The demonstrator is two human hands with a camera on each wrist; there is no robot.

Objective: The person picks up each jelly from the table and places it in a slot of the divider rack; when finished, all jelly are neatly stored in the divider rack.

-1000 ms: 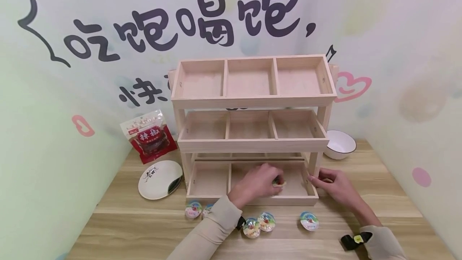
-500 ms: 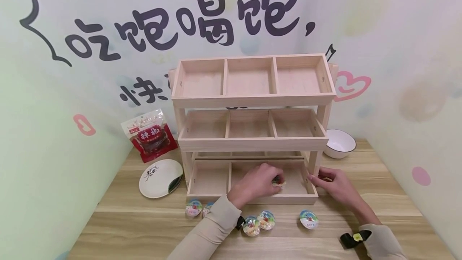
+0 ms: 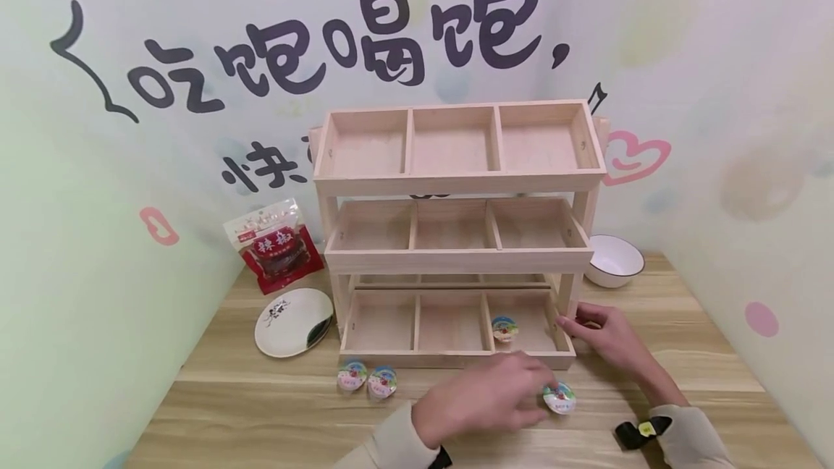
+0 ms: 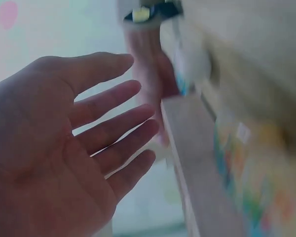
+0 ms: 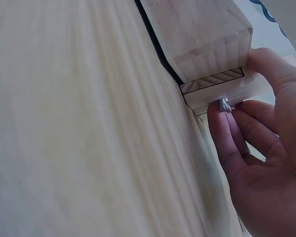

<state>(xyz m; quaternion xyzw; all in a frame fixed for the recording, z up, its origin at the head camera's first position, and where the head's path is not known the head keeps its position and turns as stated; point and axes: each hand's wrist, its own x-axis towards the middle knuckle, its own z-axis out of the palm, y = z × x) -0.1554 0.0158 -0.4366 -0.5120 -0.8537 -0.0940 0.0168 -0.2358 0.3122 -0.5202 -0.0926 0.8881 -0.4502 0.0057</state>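
My left hand [image 3: 489,396], fingers extended and holding nothing, hovers over the table before the wooden three-tier rack [image 3: 456,263]. Its fingertips overlap the edge of a small sealed cup with a printed lid [image 3: 560,399]. Two more such cups [image 3: 382,383] lie to the left; blurred printed cups [image 4: 256,182] show close by in the left wrist view. Another cup [image 3: 504,329] rests in the bottom tier's right compartment. My right hand [image 3: 609,339] grips the rack's lower right side, thumb in front, fingers by a small metal fastener [image 5: 224,104] in the right wrist view.
A white plate [image 3: 287,324] and a red-and-clear food bag [image 3: 280,248] stand left of the rack. Behind its right side is a white bowl [image 3: 615,263]. Dividers split each tier into compartments. Printed walls enclose the wooden table [image 3: 247,411].
My left hand has released a cup in the bottom right compartment and moved out and down over the table, covering two cups seen before. My right hand stays on the rack.
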